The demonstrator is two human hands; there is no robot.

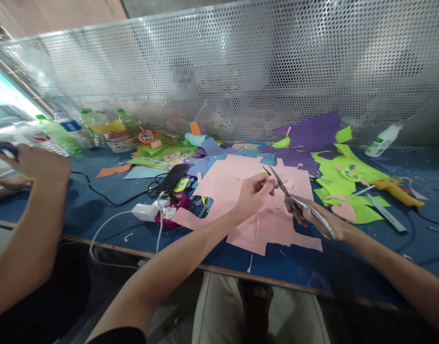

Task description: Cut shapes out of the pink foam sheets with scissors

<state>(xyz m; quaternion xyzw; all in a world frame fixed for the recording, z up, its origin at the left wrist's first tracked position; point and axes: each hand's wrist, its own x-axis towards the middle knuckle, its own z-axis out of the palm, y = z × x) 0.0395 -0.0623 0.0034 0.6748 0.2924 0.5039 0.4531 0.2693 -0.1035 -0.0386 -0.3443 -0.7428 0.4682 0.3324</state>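
Above a large pink sheet (222,184), my left hand (253,193) is closed in a pinch at a small pink piece (272,181), partly hidden by the fingers. My right hand (321,220) grips a pair of scissors (294,200) by the handles. Their blades point up and left and are slightly apart, right beside my left fingertips. The pink sheet has cut, irregular edges and lies flat on the blue table (208,251). Narrow pink scraps lie on and around it.
Purple sheets (312,131), green sheets (334,167), a yellow glue gun (394,186) and a white bottle (382,141) are to the right. A phone (174,177), power strip (172,210) and cables lie left. Another person's hand (43,162) holds something dark. Perforated metal (240,62) stands behind.
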